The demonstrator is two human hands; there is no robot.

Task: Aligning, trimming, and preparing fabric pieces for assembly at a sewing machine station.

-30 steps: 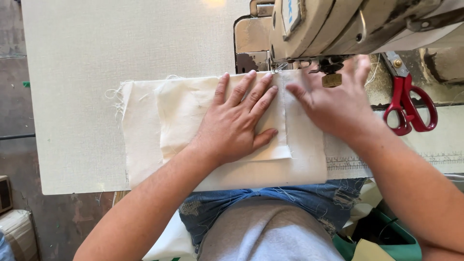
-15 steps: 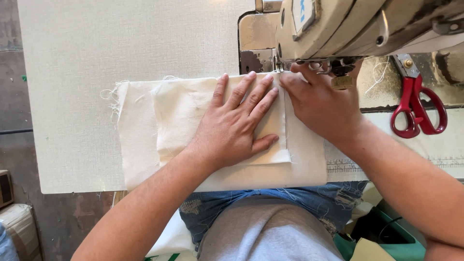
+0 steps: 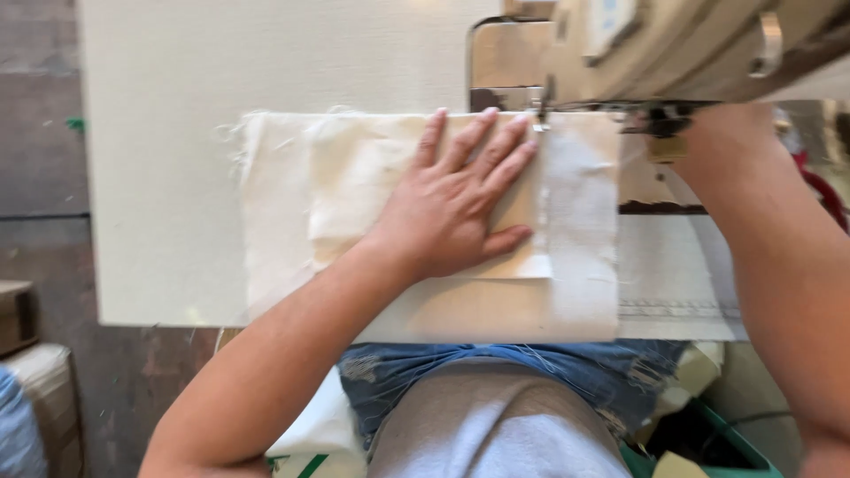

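My left hand [image 3: 452,208] lies flat with its fingers spread on a smaller cream fabric piece [image 3: 354,186]. That piece rests on a larger cream fabric panel [image 3: 580,257] on the sewing table. My fingertips reach almost to the presser foot [image 3: 540,119] of the beige sewing machine [image 3: 673,49]. My right forearm runs up from the lower right. Only the wrist end of my right hand [image 3: 713,146] shows, and its fingers are hidden under the machine head. The fold line of the fabric runs straight down from the needle.
The off-white sewing table [image 3: 177,177] extends left and back, and its left edge drops to a brown floor. A red scissors handle [image 3: 828,190] shows at the right edge. Below the table edge are my blue denim-clad lap [image 3: 496,372] and a green bin [image 3: 717,443].
My right hand has left the fabric by the needle and gone up and right, under the machine head. My left hand stays flat on the fabric. The view has shifted.
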